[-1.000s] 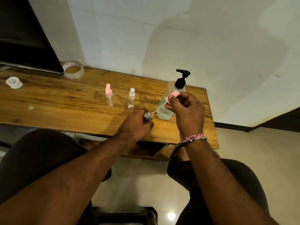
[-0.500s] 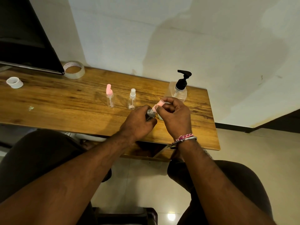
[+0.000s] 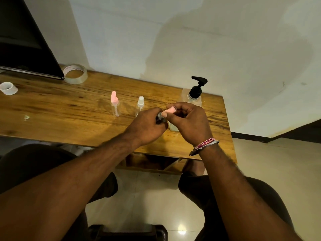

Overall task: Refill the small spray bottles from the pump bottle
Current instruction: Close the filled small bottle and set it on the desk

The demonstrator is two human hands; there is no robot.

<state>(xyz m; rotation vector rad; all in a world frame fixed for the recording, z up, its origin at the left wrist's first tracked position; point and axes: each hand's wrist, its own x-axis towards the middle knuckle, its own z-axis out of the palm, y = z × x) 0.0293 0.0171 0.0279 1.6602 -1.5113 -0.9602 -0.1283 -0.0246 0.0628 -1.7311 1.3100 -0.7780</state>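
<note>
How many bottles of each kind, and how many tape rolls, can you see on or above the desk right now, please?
Small spray bottles: 3, namely the pink-topped bottle, the white-topped bottle and the held bottle
Pump bottles: 1, the pump bottle
Tape rolls: 2, the large tape roll and the small tape roll
Total: 6

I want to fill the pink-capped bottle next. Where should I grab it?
Grip the pink-capped bottle around its clear body below the cap, coming from the front. It stands upright and alone; the white-capped bottle stands apart to its right.
</note>
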